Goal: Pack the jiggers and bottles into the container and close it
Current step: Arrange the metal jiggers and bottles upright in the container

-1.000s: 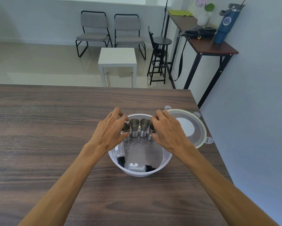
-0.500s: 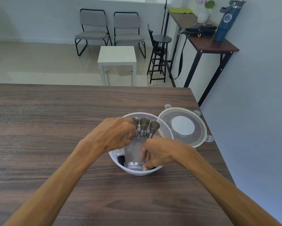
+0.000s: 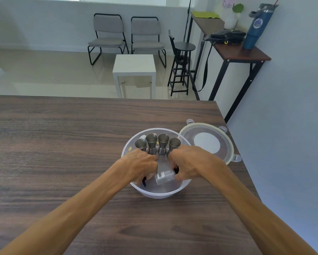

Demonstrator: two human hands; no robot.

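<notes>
Both your hands reach down into the clear container (image 3: 161, 192) at lower center of the frame. Your right hand (image 3: 193, 163) has its fingers curled on the small clear bottle (image 3: 164, 176), lying tilted just left of them. Your left hand (image 3: 141, 165) has its fingers curled downward; what they grip, you cannot tell. 4 jiggers (image 3: 157, 144) stand upright above your knuckles. The lid (image 3: 226, 142) lies on the surface (image 3: 53, 144) at right, touching the container.

Two grey chairs (image 3: 126, 36) stood against a pale wall, beside a white side table (image 3: 134, 65) and a black stool (image 3: 184, 57); a blue tumbler (image 3: 256, 28) and black bag (image 3: 226, 36) sat on a narrow desk (image 3: 233, 50) above glossy tile floor (image 3: 44, 74).
</notes>
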